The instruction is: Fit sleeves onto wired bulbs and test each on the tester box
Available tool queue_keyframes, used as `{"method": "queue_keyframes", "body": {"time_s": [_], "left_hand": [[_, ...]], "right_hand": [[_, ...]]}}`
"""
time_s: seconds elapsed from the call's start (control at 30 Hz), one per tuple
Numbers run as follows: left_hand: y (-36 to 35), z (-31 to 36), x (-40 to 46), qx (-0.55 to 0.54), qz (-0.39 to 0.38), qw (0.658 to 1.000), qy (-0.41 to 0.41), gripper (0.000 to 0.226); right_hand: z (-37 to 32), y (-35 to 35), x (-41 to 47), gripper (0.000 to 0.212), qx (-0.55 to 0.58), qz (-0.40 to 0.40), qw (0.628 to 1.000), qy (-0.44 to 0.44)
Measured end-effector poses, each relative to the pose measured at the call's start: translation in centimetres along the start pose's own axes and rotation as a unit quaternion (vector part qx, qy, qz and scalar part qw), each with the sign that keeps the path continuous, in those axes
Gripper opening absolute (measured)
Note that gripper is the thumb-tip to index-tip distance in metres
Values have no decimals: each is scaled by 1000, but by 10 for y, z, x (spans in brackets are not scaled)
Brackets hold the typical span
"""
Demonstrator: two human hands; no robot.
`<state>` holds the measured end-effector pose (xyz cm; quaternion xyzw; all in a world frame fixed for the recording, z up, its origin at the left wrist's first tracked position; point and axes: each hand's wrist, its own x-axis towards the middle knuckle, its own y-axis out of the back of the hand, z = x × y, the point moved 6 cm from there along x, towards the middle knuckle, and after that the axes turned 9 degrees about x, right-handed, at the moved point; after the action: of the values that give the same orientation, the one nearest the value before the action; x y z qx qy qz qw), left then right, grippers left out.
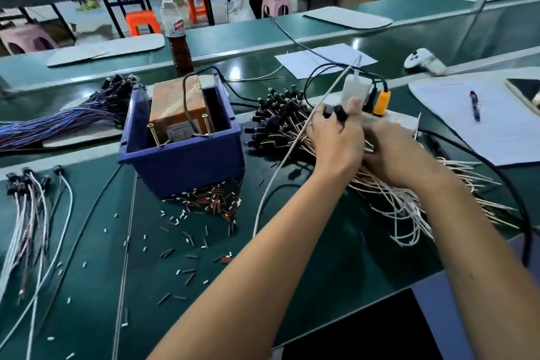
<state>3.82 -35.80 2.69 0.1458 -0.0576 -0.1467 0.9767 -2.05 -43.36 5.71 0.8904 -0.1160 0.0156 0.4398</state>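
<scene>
Now your left hand [336, 137] pinches 1 black bulb [340, 112] w/ white wire, right of blue bin [181, 155]; right hand [391, 152] blurry, can't tell grip.

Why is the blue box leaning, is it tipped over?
Tilted, not tipped over. The blue bin sits with its near edge propped on a pile of small sleeves, its open top still facing up with the orange-brown tester box inside.
</scene>
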Motion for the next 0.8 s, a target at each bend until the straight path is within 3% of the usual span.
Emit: {"method": "queue_keyframes", "body": {"time_s": [0.07, 0.13, 0.23, 0.33, 0.43, 0.53, 0.67, 0.8], "left_hand": [[9, -6, 3, 32, -9, 999, -1, 82], [19, -10, 6, 95, -2, 995, -41, 72], [34, -15, 12, 199, 28, 974, -104, 82], [51, -14, 16, 295, 90, 935, -174, 72], [57, -11, 14, 395, 120, 874, -256, 67], [49, -17, 13, 492, 73, 812, -306, 70], [51, -26, 19, 522, 35, 795, -307, 73], [47, -26, 23, 567, 38, 760, -314, 62]], "right_hand": [[8, 1, 6, 12, -17, 39, 999, -7], [17, 4, 12, 19, -65, 55, 996, -25], [24, 13, 19, 25, -129, 46, 989, -54], [20, 12, 35, 32, -142, 46, 986, -77], [11, 1, 58, 31, -152, 60, 984, -68], [-1, -13, 75, 30, -152, 66, 986, -35], [-8, -19, 78, 23, -132, 38, 990, -13], [-1, -10, 67, 53, -128, -37, 990, -56]]}}
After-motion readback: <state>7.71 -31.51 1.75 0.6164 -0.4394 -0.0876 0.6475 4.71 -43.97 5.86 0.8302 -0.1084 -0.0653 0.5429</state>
